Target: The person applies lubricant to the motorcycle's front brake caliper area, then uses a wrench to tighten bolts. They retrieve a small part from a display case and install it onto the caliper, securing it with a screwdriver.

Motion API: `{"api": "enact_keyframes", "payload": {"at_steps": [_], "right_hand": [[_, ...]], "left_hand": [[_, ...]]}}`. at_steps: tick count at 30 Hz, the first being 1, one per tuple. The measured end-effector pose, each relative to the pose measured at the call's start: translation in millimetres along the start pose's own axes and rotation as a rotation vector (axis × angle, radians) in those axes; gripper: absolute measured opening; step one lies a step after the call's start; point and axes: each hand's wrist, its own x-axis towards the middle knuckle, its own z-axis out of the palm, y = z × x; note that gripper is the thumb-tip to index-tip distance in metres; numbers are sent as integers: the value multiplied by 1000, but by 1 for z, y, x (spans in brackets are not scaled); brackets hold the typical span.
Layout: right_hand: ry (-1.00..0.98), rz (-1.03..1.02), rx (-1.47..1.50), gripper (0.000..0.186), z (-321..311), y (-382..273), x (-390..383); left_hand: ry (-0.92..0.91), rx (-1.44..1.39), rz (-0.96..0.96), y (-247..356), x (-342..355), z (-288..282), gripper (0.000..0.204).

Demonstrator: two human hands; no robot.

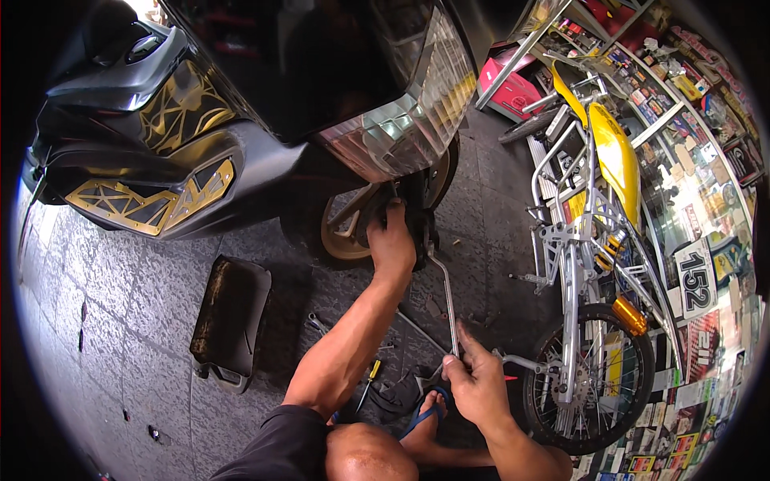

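Note:
My right hand (479,381) is closed around the lower end of a long, bent silver wrench (446,293), its index finger lying along the shaft. The wrench's upper end meets dark parts beside the scooter's gold-rimmed wheel (345,228). My left hand (391,240) reaches in at that same spot, fingers curled against a dark part below the scooter's clear tail light (393,132). What those fingers hold is hidden in shadow. The black scooter (265,160) fills the upper left, with gold footboard plates (152,200).
An open black tray (233,313) lies on the grey tiled floor (144,321). Near my foot are a yellow-handled screwdriver (370,378) and a spanner (318,323). To the right stands a stripped yellow motorbike (613,160) before a glass display case (706,208); a pink box (512,84) sits behind.

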Motion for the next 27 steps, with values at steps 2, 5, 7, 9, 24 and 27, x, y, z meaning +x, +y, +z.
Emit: {"api": "enact_keyframes", "payload": {"at_steps": [2,5,7,9,24,27], "right_hand": [[28,-30,-26,54,3,6,1],[36,9,-114,54,5,0,0],[67,-43,-128,54,11,15,2],[25,62,-119,57,11,4,-1],[-453,456,606,52,36,98,12],[-467,523,498,48,58,152,13]], "left_hand": [[0,13,0,-1,0,0,46],[-10,17,-48,2,1,-1,46],[-9,25,-44,3,1,0,46],[12,56,20,1,1,-3,45],[-510,390,199,17,32,-62,45],[-534,379,31,34,31,-61,45]]}}
